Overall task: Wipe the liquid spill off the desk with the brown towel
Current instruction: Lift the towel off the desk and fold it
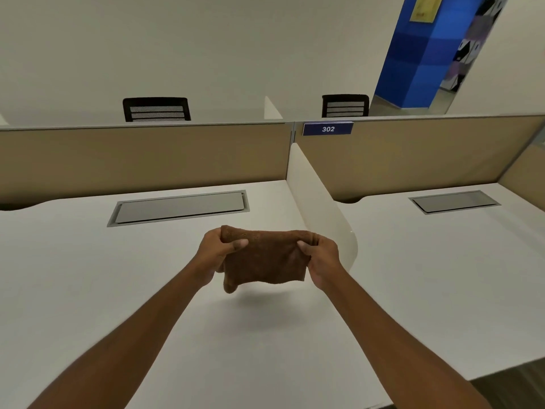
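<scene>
The brown towel [264,259] hangs folded in the air above the white desk [88,276], casting a shadow on the surface below. My left hand [216,250] pinches its upper left corner. My right hand [320,256] grips its upper right corner. Both hands hold the towel stretched between them, clear of the desk. No liquid spill shows on the desk surface in this view.
A grey cable flap [180,206] is set into the desk behind the towel. A cream divider panel [321,202] rises just right of my right hand, separating a neighbouring desk [442,261]. Tan partition walls [141,157] close the back. Two black chairs [156,109] stand beyond.
</scene>
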